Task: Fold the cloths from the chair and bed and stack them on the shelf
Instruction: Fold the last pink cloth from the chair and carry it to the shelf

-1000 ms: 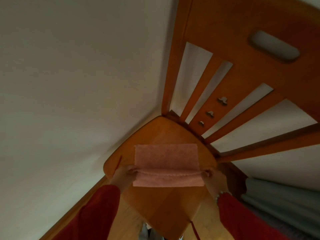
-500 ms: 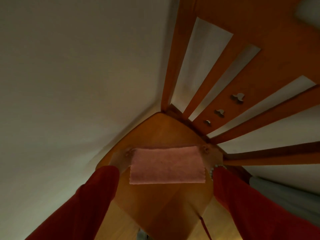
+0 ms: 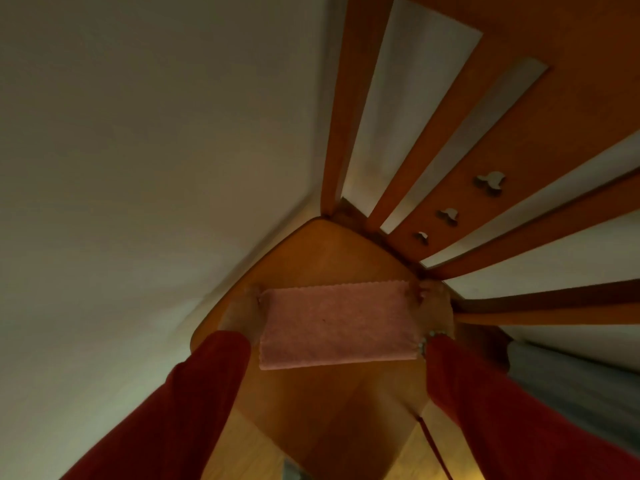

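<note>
I hold the pink terry cloth (image 3: 337, 329), folded, flat on the wooden chair seat (image 3: 332, 258), my left hand (image 3: 242, 315) and right hand (image 3: 434, 306) pinching its far corners, its long axis running straight between them.

A plain pale wall (image 3: 145, 161) fills the view left of the chair back. Light wooden flooring (image 3: 242, 445) shows below it, and grey folds of fabric (image 3: 571, 386) lie at right.
</note>
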Motion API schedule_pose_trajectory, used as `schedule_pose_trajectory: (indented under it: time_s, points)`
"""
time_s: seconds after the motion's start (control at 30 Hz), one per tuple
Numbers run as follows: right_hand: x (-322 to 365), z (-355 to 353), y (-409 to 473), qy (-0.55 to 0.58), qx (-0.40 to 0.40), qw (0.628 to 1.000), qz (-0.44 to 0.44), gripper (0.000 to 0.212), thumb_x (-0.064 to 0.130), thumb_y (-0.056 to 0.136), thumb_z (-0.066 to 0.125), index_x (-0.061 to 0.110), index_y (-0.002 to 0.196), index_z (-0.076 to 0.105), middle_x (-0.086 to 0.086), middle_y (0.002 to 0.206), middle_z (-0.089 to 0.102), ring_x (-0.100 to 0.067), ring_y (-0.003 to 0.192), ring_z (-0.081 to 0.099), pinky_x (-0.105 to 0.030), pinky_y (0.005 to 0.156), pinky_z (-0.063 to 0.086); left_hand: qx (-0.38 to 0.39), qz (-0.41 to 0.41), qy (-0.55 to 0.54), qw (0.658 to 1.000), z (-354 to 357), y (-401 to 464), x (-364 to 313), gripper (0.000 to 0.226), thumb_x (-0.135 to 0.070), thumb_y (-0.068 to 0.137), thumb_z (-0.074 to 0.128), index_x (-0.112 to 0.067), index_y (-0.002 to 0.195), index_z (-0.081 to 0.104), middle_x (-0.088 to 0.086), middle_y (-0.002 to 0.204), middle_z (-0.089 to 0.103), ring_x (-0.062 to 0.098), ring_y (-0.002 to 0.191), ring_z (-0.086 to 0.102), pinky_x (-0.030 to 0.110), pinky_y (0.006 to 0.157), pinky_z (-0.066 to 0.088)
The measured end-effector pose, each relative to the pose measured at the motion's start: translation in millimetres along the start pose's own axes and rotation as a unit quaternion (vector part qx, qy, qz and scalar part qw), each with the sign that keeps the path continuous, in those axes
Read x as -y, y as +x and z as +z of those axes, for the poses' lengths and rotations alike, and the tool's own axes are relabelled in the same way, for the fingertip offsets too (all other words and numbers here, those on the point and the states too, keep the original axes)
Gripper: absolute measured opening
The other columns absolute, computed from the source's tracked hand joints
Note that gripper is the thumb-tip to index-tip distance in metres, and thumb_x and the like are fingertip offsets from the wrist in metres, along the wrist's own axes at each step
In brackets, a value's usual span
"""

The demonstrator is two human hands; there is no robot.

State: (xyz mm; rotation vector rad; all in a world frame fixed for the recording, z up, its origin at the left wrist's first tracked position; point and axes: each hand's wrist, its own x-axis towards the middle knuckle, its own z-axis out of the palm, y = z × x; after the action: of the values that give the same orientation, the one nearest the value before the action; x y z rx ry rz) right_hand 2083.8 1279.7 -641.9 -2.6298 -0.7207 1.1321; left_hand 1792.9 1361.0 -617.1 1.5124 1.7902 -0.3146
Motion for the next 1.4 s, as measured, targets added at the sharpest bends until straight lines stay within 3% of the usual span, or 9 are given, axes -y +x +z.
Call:
schedule_pose_trajectory:
  time_s: [0.17,0.33,0.5,0.73,0.8,0.83,1.0,1.17,1.4]
  points:
    - [-32.6,19.7,-25.5,-0.028,0.006,0.999,0.046,0.047,0.034,0.095,0.058,0.002,0.13,0.053,-0.016,0.127,0.057,-0.028,0.114,0.056,-0.041,0.097,0.049,-0.049,0.127,0.219,0.966,16.7,-30.7,-8.4,0.059,-0.029,0.096,0.052,-0.017,0.147,0.027,0.009,0.148,0.034,0.026,0.135,0.037,0.037,0.108,0.041]
    - [-38.2,26.7,-37.6,0.086,0.078,0.989,0.086,0.031,0.029,0.091,0.067,0.001,0.105,0.065,-0.016,0.102,0.069,-0.03,0.085,0.062,-0.044,0.084,0.055,0.094,0.275,0.238,0.927,62.7,-48.5,-29.8,0.083,-0.048,0.097,0.044,-0.031,0.146,-0.021,-0.007,0.159,-0.02,0.023,0.152,-0.01,0.044,0.124,-0.001]
    - [-10.6,10.3,-47.1,0.057,0.132,0.984,0.104,0.014,0.022,0.089,0.068,0.009,0.087,0.062,-0.001,0.082,0.056,-0.022,0.078,0.058,-0.04,0.085,0.051,0.139,0.228,0.294,0.918,78.0,-33.0,-35.1,0.091,-0.056,0.095,0.043,-0.027,0.144,-0.029,-0.005,0.155,-0.032,0.026,0.148,-0.022,0.048,0.123,0.001]
    - [31.7,10.9,-91.7,0.15,0.096,0.983,-0.032,0.026,0.0,0.08,0.067,0.022,0.081,0.053,0.004,0.079,0.057,-0.01,0.07,0.054,-0.018,0.057,0.042,0.133,0.195,0.21,0.949,67.4,-36.5,-46.2,0.092,-0.063,0.087,0.051,-0.024,0.156,0.004,-0.002,0.164,0.003,0.028,0.152,0.001,0.049,0.122,0.014]
    - [49.7,20.0,-106.6,0.145,0.09,0.983,-0.066,0.028,0.0,0.082,0.066,0.024,0.079,0.051,0.009,0.075,0.057,-0.003,0.065,0.052,-0.012,0.053,0.039,0.098,0.166,0.105,0.976,46.0,-44.1,-54.3,0.055,-0.067,0.082,0.034,-0.03,0.116,0.057,-0.003,0.125,0.058,0.025,0.126,0.051,0.046,0.106,0.042]
    - [57.4,26.5,-112.4,0.14,0.092,0.982,-0.082,0.029,0.001,0.083,0.065,0.025,0.077,0.05,0.011,0.073,0.056,-0.002,0.064,0.052,-0.011,0.051,0.039,0.123,0.164,-0.01,0.979,32.6,-49.1,-58.4,0.045,-0.062,0.08,0.022,-0.034,0.085,0.057,-0.006,0.094,0.062,0.019,0.101,0.062,0.042,0.093,0.051]
    - [81.8,79.5,-134.9,0.065,0.133,0.975,-0.166,0.02,0.007,0.086,0.06,0.022,0.085,0.046,0.014,0.068,0.05,0.003,0.058,0.045,-0.012,0.05,0.039,0.164,-0.104,-0.475,0.859,3.5,-39.0,-20.3,0.035,-0.043,0.097,0.05,-0.015,0.094,0.071,0.002,0.084,0.072,0.015,0.066,0.067,0.029,0.062,0.052]
    - [88.4,116.0,-146.2,0.042,0.192,0.965,-0.172,0.014,0.013,0.098,0.048,0.007,0.11,0.052,-0.002,0.09,0.064,-0.009,0.073,0.057,-0.013,0.052,0.047,0.174,-0.132,-0.473,0.854,7.7,-31.0,12.3,0.059,-0.065,0.093,0.042,-0.015,0.109,0.069,0.004,0.104,0.073,0.021,0.098,0.067,0.037,0.084,0.054]
    - [77.4,124.1,-145.7,0.067,0.255,0.951,-0.165,0.014,0.008,0.089,0.064,0.016,0.099,0.059,0.002,0.085,0.058,-0.012,0.073,0.06,-0.025,0.064,0.054,0.066,-0.041,-0.305,0.949,16.7,-25.4,33.6,0.035,-0.014,0.1,0.045,-0.026,0.075,0.068,0.002,0.077,0.064,0.017,0.071,0.059,0.03,0.066,0.044]
